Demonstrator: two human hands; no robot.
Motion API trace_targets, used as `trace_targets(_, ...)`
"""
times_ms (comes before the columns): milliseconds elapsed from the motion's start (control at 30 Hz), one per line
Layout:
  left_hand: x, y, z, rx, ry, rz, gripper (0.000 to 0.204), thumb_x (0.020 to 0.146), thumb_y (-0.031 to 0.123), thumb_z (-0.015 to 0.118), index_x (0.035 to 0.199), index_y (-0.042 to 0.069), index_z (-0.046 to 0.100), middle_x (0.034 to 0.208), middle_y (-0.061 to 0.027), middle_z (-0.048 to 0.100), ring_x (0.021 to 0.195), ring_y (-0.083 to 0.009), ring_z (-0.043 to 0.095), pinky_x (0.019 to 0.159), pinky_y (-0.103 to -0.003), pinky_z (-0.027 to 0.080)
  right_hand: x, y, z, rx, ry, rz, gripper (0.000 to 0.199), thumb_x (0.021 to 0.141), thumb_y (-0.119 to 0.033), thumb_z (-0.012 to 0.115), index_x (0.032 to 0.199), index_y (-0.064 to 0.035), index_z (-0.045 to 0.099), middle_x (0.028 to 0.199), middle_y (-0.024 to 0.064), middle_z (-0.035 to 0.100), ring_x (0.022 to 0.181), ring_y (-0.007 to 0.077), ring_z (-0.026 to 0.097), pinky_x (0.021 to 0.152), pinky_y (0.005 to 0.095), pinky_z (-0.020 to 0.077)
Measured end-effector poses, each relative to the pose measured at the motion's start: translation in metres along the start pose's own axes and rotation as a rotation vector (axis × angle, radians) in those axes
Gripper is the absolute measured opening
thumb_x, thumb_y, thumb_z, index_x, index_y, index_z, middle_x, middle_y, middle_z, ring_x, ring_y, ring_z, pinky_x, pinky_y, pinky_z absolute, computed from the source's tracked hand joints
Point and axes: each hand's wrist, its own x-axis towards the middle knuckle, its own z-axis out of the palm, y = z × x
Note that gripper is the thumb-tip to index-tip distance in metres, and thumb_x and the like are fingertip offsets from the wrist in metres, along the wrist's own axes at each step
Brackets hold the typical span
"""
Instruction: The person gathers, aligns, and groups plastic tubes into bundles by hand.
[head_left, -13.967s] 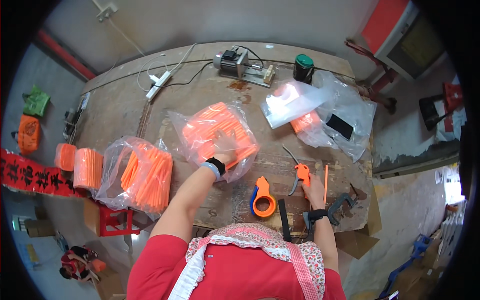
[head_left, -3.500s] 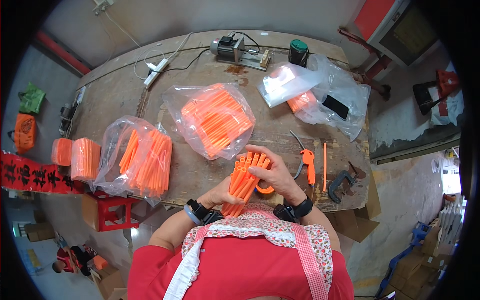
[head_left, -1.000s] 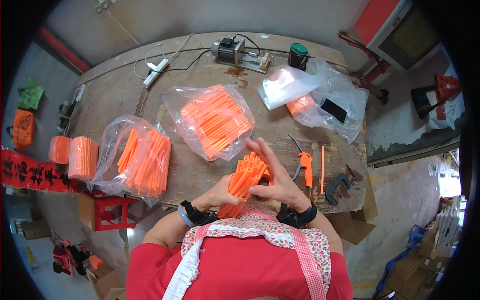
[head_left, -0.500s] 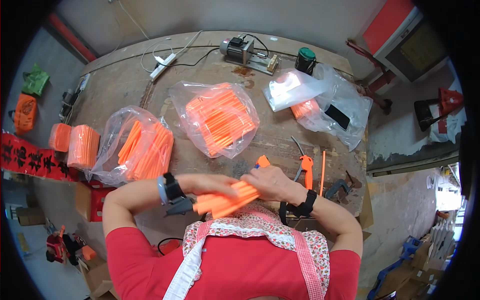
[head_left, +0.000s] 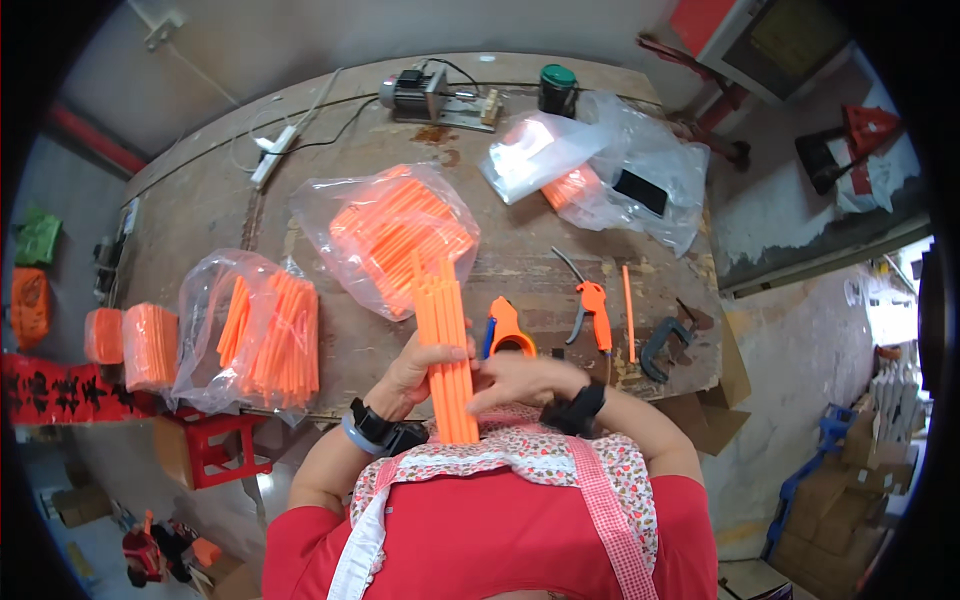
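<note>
1. Bundle of orange plastic tubes (head_left: 445,350): held upright at the near edge of the workbench (head_left: 300,190), close to the person's chest, lower ends down by the apron; the tubes are gathered side by side, apparently so that their ends are kept level.
2. Left hand (head_left: 420,368): closed around the bundle from the left, fingers wrapped on the tubes.
3. Right hand (head_left: 515,380): laid against the right side of the bundle, fingers extended and pressing rather than fully closed.
4. Orange tape dispenser (head_left: 508,330): set at the near edge just right of the bundle, within ready reach.
5. Orange-handled cutter (head_left: 592,305): laid right of the dispenser; a single loose tube (head_left: 628,312) and a dark clamp (head_left: 662,345) are placed beside it toward the near right corner.
6. Open clear bag of tubes (head_left: 395,235): spread at the middle of the bench, directly beyond the bundle, judged to be the stock drawn from.
7. Second clear bag of tubes (head_left: 260,330): laid at the near left edge; two bound orange bundles (head_left: 135,340) are stacked past the left end.
8. Crumpled clear bags (head_left: 600,175): piled at the far right corner, a dark flat object inside.
9. Small motor unit (head_left: 430,92) and dark jar with green lid (head_left: 556,90): stood along the far edge; a power strip (head_left: 275,160) is laid at the far left.
10. Surface: worn, stained brown wood.
11. Room: grey concrete floor; red plastic stool (head_left: 215,450) below the near left corner; cardboard pieces on the right.
</note>
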Motion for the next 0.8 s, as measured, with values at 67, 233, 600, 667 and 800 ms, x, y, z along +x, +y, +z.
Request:
trace_targets(67,-0.002,-0.003,0.003,-0.018,-0.014,-0.036,0.055,0.071,0.011,0.073,0.118,0.006,0.046,0.087,-0.0082,0.059,0.081,-0.0239,0.064,0.075,-0.036,0.054,-0.019,-0.018,-0.044,-0.317,0.171,0.221,0.038,0.082,-0.035,0.067,0.11,-0.0086,0.066,0.104,0.0097,0.067,0.089,0.0185,0.065,0.079,0.0352,0.0497)
trace_targets(233,-0.009,-0.004,0.028,-0.035,-0.205,-0.156,0.056,0.073,0.013,0.074,0.121,0.005,0.045,0.09,-0.0089,0.06,0.082,-0.0242,0.065,0.078,-0.038,0.055,-0.013,-0.052,-0.066,-0.203,0.62,-0.488,0.052,0.088,-0.039,0.059,0.123,-0.0011,0.055,0.121,0.015,0.06,0.112,0.0238,0.057,0.096,0.0361,0.0436)
trace_targets(600,-0.023,-0.019,-0.001,0.9,0.166,0.482,0.044,0.07,0.011,0.076,0.108,0.002,0.055,0.099,-0.0048,0.062,0.088,-0.0129,0.06,0.076,-0.028,0.05,0.012,-0.045,-0.008,0.423,0.284,-0.459,0.074,0.076,-0.014,0.077,0.138,-0.0011,0.038,0.136,0.011,0.049,0.128,0.0185,0.043,0.109,0.0347,0.032)
trace_targets(667,-0.027,-0.032,-0.003,0.834,0.27,0.455,0.044,0.07,0.007,0.075,0.109,0.003,0.056,0.098,-0.0039,0.062,0.087,-0.0129,0.06,0.076,-0.028,0.049,0.021,-0.033,0.003,0.732,0.271,-0.367,0.062,0.077,-0.009,0.074,0.131,-0.0004,0.046,0.131,0.0094,0.054,0.122,0.0171,0.049,0.105,0.0327,0.0375)
trace_targets(800,-0.042,-0.037,-0.009,0.654,0.144,0.311,0.043,0.069,0.004,0.076,0.109,0.003,0.058,0.093,-0.0029,0.064,0.087,-0.0118,0.06,0.078,-0.028,0.05,0.022,-0.014,0.014,0.674,0.269,-0.309,0.042,0.083,-0.011,0.071,0.12,-0.0016,0.055,0.114,0.0037,0.062,0.1,0.0103,0.057,0.088,0.0267,0.0468)
